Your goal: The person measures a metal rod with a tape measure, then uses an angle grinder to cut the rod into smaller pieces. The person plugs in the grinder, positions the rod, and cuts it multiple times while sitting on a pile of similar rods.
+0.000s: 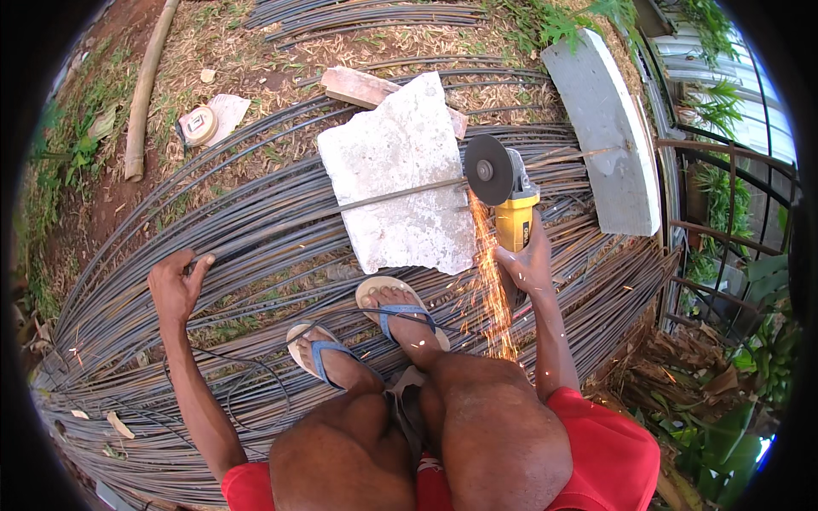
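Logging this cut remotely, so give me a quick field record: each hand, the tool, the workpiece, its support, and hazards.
left hand: grips the steel rod near its end
right hand: holds the yellow angle grinder
cutting disc: on the rod at the slab's right edge
support: rod lies across a concrete slab
sparks: spray toward the sandalled feet
ground: bundled rebar underfoot

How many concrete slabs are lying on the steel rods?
2. One flat square slab lies in the middle, under the rod being cut; one long curved slab lies to the right, beyond the yellow grinder. Others may be hidden.
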Demonstrator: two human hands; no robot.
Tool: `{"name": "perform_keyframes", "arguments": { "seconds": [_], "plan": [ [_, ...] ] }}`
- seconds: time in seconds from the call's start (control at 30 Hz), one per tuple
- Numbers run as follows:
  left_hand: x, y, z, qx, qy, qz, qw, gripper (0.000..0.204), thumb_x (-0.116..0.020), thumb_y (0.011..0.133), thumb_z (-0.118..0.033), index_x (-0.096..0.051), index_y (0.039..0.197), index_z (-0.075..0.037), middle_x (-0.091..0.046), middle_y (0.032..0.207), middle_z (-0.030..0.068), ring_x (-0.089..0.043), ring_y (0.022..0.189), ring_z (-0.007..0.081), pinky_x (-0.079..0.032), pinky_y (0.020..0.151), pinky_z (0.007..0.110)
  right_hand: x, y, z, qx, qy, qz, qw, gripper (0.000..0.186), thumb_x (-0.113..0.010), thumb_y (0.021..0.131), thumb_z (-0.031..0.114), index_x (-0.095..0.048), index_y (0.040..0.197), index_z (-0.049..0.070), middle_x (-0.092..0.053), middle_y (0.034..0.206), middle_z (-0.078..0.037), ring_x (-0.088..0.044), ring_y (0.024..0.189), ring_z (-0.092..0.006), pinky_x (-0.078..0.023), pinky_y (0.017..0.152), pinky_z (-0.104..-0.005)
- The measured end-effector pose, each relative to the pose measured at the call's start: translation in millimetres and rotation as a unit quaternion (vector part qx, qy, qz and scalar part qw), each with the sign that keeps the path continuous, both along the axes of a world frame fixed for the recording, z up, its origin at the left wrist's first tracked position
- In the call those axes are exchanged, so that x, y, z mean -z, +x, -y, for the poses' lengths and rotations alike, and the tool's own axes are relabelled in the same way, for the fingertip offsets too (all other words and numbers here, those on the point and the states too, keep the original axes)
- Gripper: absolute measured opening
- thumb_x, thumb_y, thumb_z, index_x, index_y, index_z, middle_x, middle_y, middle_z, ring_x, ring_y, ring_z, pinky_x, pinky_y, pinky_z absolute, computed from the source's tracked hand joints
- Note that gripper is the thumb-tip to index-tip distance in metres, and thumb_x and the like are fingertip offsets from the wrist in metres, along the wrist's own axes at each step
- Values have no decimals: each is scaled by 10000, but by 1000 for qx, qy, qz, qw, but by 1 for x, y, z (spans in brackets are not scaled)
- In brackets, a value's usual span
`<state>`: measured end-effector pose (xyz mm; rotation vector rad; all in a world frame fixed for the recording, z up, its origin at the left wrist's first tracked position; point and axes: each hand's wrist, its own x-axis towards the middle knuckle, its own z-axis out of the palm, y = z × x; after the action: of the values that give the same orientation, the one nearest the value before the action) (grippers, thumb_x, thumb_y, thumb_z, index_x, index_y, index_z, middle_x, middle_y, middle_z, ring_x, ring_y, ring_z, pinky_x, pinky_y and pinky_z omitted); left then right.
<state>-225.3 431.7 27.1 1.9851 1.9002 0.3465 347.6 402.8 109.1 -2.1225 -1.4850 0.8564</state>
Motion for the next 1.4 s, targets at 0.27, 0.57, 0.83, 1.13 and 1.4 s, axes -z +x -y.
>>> {"name": "perform_keyframes", "arguments": {
  "seconds": [0.27,0.57,0.83,1.13,1.4],
  "plan": [
    [1,1,0,5,23,-2,1000,521,-826,928,-388,-535,737,-1,-402,612,132,-323,587,308,-316,541,429,3,5,2,-5,-16,-23,1000,736,-788,716,134,-523,1389,1,-706,1127,-150,-696,1004,-245,-549,921,-396],
    [1,2,0,-2,17,4,1000,480,-830,919,-359,-569,765,13,-444,630,159,-367,584,335,-334,551,439,1,2,3,-8,-15,-22,1000,695,-776,730,113,-530,1370,0,-700,1123,-148,-687,1009,-248,-547,927,-401],
    [1,-1,0,9,5,-13,1000,431,-867,887,-353,-650,772,2,-488,613,152,-385,561,341,-344,543,447,1,2,2,-8,-10,27,1000,682,-781,716,81,-536,1347,3,-704,1125,-155,-700,1015,-258,-546,937,-404],
    [1,0,0,-4,-2,-11,1000,418,-873,886,-318,-630,766,1,-473,610,139,-360,568,326,-329,542,447,-1,3,0,3,-49,4,999,718,-806,712,84,-538,1371,-13,-685,1155,-135,-658,1034,-224,-530,953,-381],
    [3,0,1,0,20,1,1000,502,-823,933,-373,-550,729,-4,-405,594,138,-317,562,297,-316,529,426,-3,3,4,-7,-21,-6,1000,694,-806,727,97,-543,1360,-9,-677,1140,-118,-655,1039,-222,-531,947,-381]
  ]
}}
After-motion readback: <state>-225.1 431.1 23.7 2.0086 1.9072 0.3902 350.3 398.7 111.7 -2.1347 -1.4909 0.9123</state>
